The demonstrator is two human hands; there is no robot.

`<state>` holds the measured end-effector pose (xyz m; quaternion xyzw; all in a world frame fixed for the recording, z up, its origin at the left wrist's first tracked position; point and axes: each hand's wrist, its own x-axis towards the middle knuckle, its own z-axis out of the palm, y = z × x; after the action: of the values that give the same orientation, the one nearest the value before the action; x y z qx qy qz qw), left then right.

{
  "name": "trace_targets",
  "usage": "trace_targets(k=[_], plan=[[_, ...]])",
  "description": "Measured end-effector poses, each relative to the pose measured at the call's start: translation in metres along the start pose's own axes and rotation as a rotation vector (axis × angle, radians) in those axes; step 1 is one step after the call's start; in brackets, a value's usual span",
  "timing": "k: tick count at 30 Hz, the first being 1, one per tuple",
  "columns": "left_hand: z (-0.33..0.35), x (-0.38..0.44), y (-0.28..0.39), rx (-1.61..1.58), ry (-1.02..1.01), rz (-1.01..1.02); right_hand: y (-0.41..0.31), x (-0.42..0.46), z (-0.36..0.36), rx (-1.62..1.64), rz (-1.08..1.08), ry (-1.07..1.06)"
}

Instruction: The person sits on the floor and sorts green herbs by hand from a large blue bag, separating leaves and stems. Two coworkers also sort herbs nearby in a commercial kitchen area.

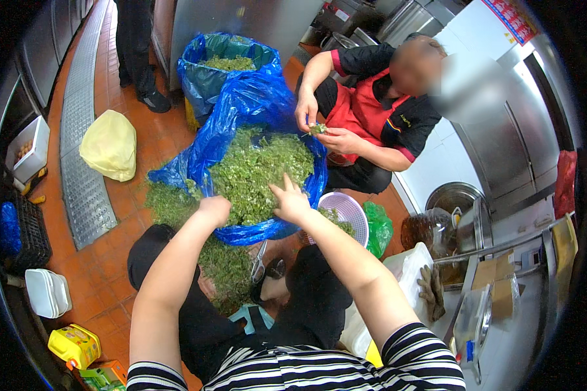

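In front of me a blue plastic bag (261,235) lines a wide container, heaped with leafy green herbs (259,176). Over the right part of the heap, my right hand (292,201) has its fingers spread, touching or just above the leaves. My left hand (215,211) is curled at the bag's left rim, beside the herbs; what its fingers hold is hidden. Loose green sprigs (171,203) lie left of the bag, and a pile of thin stems (225,273) is on the floor between my legs. Scissors (259,264) rest beside that pile.
A crouching co-worker's hands (325,129) hold a small sprig across the bag. A second blue-lined bin (230,44) with greens stands behind. To the right are a white colander (359,215) and a green bag (377,229); a yellow bag (110,145) lies left, near a metal drain cover (83,146).
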<state>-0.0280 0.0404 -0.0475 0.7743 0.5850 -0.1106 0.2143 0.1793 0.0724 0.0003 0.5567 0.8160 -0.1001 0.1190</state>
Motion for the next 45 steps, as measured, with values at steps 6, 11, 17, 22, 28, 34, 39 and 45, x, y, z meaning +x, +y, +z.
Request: trace_targets(k=[6, 11, 17, 22, 28, 34, 39, 45], plan=[[-0.003, -0.031, 0.008, -0.167, 0.203, 0.015, 0.051, -0.051, 0.003, 0.046, -0.061, 0.132], [0.010, -0.043, -0.002, -0.344, 0.460, 0.079, 0.068, -0.067, -0.014, 0.077, -0.137, 0.217], [0.004, -0.048, -0.003, -0.472, 0.490, 0.041, 0.074, -0.042, -0.022, 0.198, -0.166, 0.304], [0.002, -0.031, -0.011, -0.678, 0.509, 0.052, 0.066, 0.020, -0.023, 0.316, -0.139, 0.479], [-0.023, -0.011, 0.000, -1.009, 0.468, -0.021, 0.059, 0.087, -0.013, 0.322, 0.158, 0.459], [-0.043, 0.017, 0.013, -1.372, 0.492, 0.018, 0.079, 0.115, 0.000, 0.852, 0.173, 0.482], [-0.064, 0.018, 0.024, -1.532, 0.404, -0.011, 0.072, 0.073, -0.023, 1.800, 0.075, 0.257], [-0.070, 0.021, 0.052, -1.553, 0.439, 0.172, 0.025, 0.033, -0.020, 2.235, 0.037, 0.064]])
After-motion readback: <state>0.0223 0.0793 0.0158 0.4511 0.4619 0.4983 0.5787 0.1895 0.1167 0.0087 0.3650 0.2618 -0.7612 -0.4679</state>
